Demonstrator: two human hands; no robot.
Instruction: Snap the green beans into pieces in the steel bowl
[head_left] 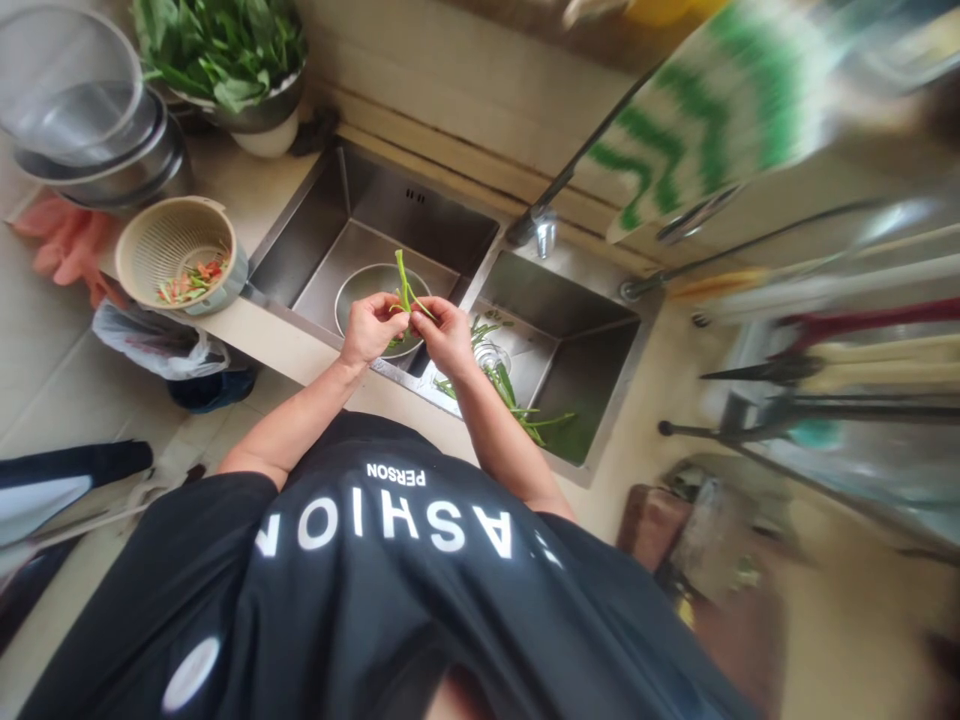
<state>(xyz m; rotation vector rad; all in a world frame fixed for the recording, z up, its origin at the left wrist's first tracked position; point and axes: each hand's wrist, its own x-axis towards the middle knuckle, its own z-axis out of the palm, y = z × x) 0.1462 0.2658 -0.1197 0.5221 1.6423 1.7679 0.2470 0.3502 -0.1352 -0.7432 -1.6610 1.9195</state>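
Over the divider side of the left sink basin (315, 250), my left hand (369, 330) and my right hand (448, 338) meet fingertip to fingertip. Both pinch a thin green vegetable stem (403, 275), whose upper end sticks up between them. Beneath the hands, a round metal bowl (352, 290) sits in the left basin with some green pieces in it, partly hidden by my hands. Cut or loose green stems (506, 385) lie in the right sink basin (592, 385), around the drain and partly behind my right forearm.
A beige strainer basket (135, 240) with red and green scraps stands on the counter's left. Behind it are stacked metal bowls (172, 165) and a bowl of leafy greens (225, 50). The faucet (544, 235) rises behind the divider; a green-and-white cloth (697, 110) hangs at upper right.
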